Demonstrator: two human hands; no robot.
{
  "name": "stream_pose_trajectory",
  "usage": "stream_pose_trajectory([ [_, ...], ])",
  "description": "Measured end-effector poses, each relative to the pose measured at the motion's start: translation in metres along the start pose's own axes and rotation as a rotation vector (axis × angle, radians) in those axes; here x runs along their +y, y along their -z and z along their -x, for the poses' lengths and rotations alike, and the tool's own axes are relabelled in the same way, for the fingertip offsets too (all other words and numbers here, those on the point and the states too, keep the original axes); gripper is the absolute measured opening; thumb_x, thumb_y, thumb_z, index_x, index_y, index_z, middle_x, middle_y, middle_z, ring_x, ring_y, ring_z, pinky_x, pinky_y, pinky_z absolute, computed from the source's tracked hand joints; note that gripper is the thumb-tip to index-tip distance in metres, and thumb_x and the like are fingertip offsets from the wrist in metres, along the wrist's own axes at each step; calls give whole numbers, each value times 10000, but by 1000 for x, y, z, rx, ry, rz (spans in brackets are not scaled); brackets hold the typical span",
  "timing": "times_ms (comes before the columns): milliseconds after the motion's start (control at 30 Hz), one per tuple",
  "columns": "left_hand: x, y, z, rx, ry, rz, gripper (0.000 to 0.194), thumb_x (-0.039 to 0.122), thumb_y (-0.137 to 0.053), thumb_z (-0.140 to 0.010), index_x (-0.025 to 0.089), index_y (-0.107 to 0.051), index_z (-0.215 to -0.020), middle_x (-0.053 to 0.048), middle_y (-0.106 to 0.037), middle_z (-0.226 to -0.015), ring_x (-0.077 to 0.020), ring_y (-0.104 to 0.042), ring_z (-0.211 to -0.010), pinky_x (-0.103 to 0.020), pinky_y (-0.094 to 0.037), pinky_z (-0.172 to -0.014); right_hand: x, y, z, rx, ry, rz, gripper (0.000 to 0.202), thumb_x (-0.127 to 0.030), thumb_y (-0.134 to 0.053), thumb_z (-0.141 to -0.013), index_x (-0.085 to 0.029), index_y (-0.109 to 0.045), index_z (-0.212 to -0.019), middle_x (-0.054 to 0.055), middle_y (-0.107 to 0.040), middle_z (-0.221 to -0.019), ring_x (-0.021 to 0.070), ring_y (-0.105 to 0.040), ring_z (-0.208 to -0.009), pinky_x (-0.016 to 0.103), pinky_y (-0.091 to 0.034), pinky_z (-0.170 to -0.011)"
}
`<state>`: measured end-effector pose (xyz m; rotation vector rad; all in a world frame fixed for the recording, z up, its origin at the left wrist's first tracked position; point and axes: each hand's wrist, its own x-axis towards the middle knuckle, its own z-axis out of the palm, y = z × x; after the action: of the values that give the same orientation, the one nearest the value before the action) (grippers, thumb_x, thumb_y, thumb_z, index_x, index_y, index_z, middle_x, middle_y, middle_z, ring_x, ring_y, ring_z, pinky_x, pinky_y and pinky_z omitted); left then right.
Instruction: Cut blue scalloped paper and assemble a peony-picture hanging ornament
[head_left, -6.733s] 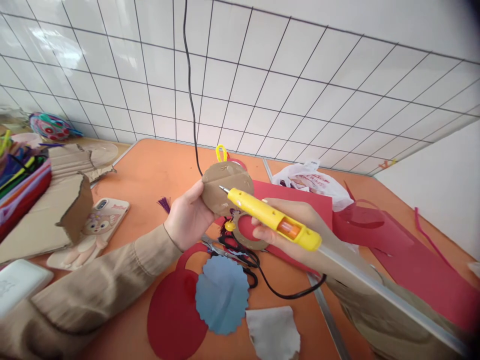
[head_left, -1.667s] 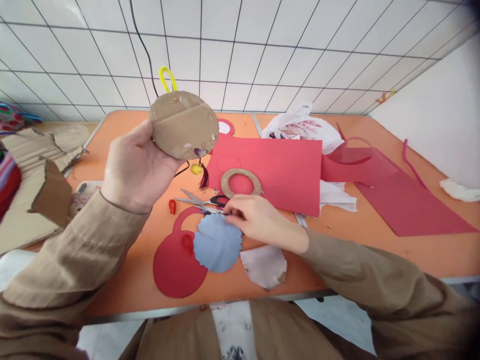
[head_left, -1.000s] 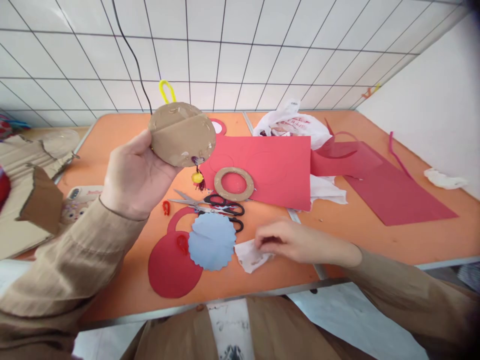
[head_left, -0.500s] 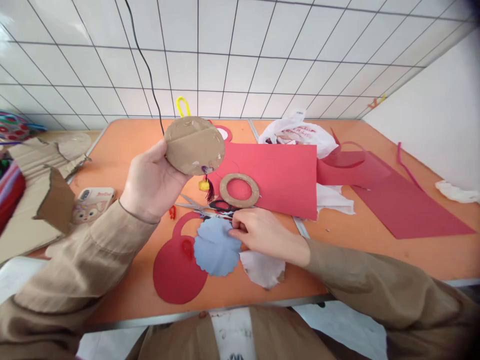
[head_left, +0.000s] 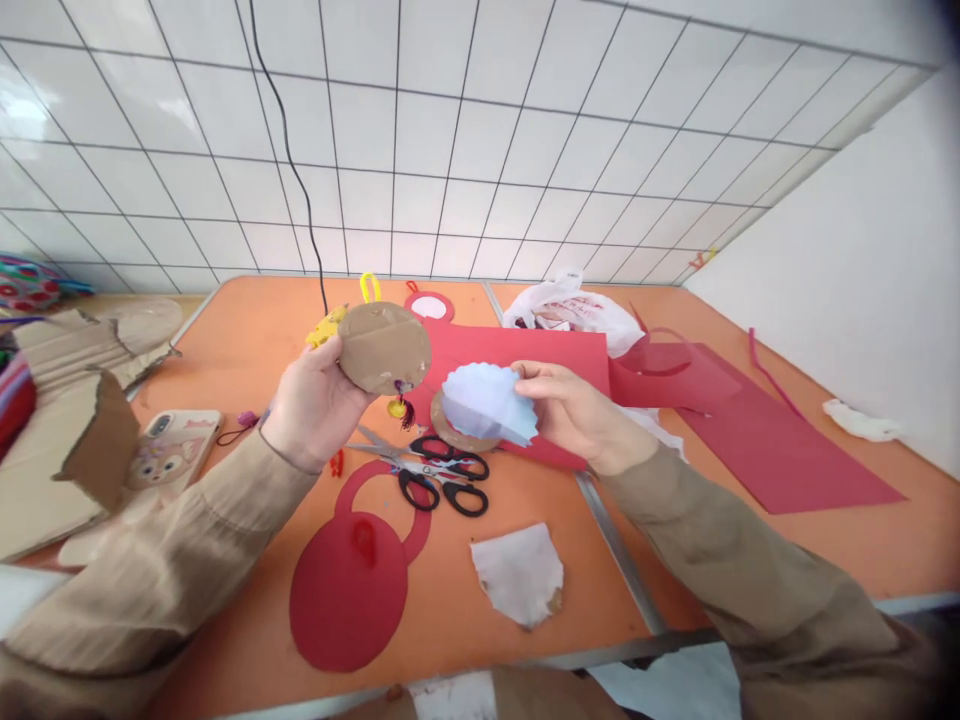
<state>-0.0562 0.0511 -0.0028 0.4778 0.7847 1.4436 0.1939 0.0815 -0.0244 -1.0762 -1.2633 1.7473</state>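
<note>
My left hand [head_left: 319, 405] grips a round cardboard disc [head_left: 385, 348] by its left edge, plain brown side toward me. From the disc a yellow loop [head_left: 370, 288] sticks up, and a dark tassel [head_left: 407, 412] with a yellow bead hangs below. Pinched at its right edge in my right hand [head_left: 577, 408] is a light blue scalloped paper circle [head_left: 487, 402], raised and slightly bent. It partly covers a cardboard ring [head_left: 450, 430]. Below lie two pairs of black-handled scissors [head_left: 442, 475], a red paper ring [head_left: 421, 530] and a red paper circle [head_left: 349, 597].
Red sheets [head_left: 780, 440] spread over the orange table [head_left: 247, 580]. A white plastic bag [head_left: 577, 312] sits at the back. At the left are a phone [head_left: 169, 450] and torn cardboard [head_left: 67, 440]; a whitish scrap [head_left: 521, 577] lies near the front edge.
My right hand has lifted the blue scalloped paper off the table and brought it up toward the disc, uncovering the scissors. My left hand still holds the disc. The camera view has tilted up.
</note>
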Motion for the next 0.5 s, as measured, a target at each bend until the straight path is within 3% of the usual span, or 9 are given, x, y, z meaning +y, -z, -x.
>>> stream_pose_trajectory([
  [133,-2,1,0,51,-35,-48,447,187,-345,-1000,219,-489,-1421,-134,-660,-1303,-272,-615,-1212,-502,-505,-999,-11,5,-8,87,125,-68,240,-294,-713,-663,-212,-489,-635,-37,-441,-606,111,-409,-531,252,-333,-477],
  [333,-11,-6,6,38,11,-52,410,220,-367,-998,199,-568,-1355,-112,-705,-1222,-257,-638,-1167,-454,-520,-994,-27,0,-2,160,283,-111,242,-277,-701,-695,-226,-474,-625,-21,-410,-623,130,-399,-561,282,-366,-522],
  [500,-25,-3,7,30,94,-33,387,249,-375,-993,202,-631,-1280,-98,-726,-1188,-260,-615,-1212,-427,-527,-1010,-23,-8,0,210,258,-130,230,-279,-720,-664,-239,-494,-653,-2,-447,-660,151,-422,-605,290,-373,-532],
])
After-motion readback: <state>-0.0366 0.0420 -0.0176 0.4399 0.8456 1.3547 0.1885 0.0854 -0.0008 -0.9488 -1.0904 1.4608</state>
